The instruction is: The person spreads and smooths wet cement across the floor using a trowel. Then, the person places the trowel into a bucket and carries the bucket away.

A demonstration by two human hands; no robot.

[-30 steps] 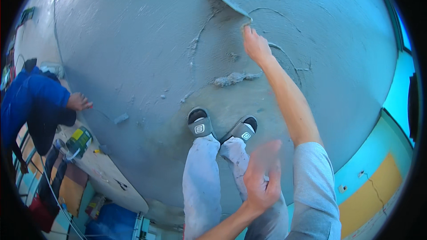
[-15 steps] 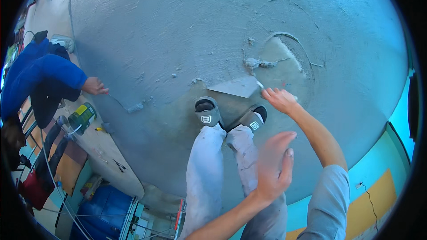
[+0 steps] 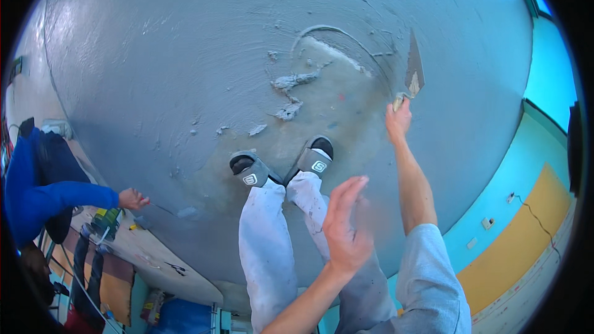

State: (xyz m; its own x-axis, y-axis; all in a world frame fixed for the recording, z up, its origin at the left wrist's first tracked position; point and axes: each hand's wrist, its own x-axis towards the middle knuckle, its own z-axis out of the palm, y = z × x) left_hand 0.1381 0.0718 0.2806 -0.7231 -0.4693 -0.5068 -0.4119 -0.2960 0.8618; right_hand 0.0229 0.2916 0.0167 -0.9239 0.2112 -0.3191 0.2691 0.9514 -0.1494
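My right hand (image 3: pixel 399 114) is closed on the handle of a pointed metal trowel (image 3: pixel 413 68), held over the grey wet plaster surface (image 3: pixel 154 55) at upper right. My left hand (image 3: pixel 348 226), partly blurred, hangs open above my right leg, holding nothing. Lumps of loose grey material (image 3: pixel 291 83) lie around a thinner, patchy area with curved ridges, just beyond my feet in grey slides (image 3: pixel 260 173).
At left a co-worker in blue sleeves (image 3: pixel 74 198) grips a small long-handled tool (image 3: pixel 164 209) against the surface, beside a green bucket (image 3: pixel 105 218) and railings. Teal and yellow walls (image 3: pixel 526 229), with a cord and outlets, curve along the right.
My right hand and trowel have moved right from near my feet, the blade now pointing away from me. More loose lumps show by the patch. The view has shifted.
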